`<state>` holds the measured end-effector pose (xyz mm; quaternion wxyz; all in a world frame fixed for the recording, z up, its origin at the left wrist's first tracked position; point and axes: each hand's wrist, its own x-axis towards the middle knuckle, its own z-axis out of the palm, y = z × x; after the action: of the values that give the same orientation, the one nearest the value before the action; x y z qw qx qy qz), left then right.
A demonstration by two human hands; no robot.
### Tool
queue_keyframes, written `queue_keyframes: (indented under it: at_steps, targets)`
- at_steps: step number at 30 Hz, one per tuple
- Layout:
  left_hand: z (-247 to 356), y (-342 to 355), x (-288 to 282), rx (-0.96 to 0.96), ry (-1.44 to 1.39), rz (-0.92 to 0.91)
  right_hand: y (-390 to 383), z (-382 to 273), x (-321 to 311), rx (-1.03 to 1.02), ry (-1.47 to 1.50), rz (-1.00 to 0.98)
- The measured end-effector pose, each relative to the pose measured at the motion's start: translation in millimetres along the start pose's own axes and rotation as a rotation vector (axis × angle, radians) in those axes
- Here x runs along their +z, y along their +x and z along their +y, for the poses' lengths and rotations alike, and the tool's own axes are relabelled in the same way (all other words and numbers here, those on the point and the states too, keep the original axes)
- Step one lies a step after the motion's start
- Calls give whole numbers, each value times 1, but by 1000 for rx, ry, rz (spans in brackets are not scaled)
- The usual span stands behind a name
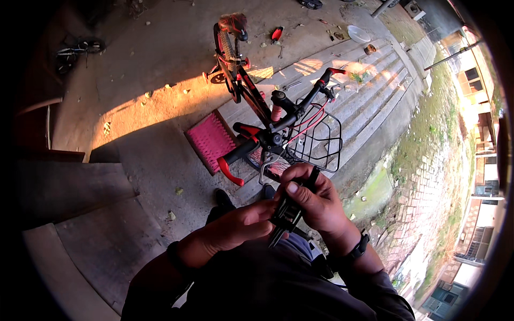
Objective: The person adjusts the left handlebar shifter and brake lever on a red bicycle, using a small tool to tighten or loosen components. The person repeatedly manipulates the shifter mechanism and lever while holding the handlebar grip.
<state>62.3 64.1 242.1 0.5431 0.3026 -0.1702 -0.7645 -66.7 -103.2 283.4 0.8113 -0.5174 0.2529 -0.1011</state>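
Observation:
Close in front of my body, both hands hold a slim black tool (289, 211) with several thin prongs pointing down; it resembles a folding hex key set. My right hand (321, 200) is closed round its upper part, thumb pressed on its near face. My left hand (243, 224) grips it lower down, fingers against its side. Just beyond stands a small black and red bicycle. Its handlebar (297, 115) has red ends, and a black wire basket (338, 142) hangs off the right side. The saddle (233, 24) is at the far end.
A pink-topped low stool or mat (211, 140) lies left of the handlebar. Concrete steps (369, 101) descend on the right toward brick paving (412, 214). A whitish basin (358, 35), a red item (277, 35) and a rusty can (370, 49) lie farther off. Another bicycle (80, 51) is far left.

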Motion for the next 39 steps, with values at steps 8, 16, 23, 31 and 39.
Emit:
queue_keyframes:
  at_steps: [8,16,23,31,39]
  targets:
    - [34,-28,12,45,29,-12,-25,-33,42,-157,-81,-97]
    - [53,-22,27,98,-17,121,-15,-39,37,-479,-81,-187]
    - [68,0,60,251,208,256,-12,-59,23,-330,224,-31]
    - [72,25,74,284,317,308,-17,-76,1,-307,349,-147]
    - [82,30,82,282,339,369,-27,-81,-1,-269,294,-207]
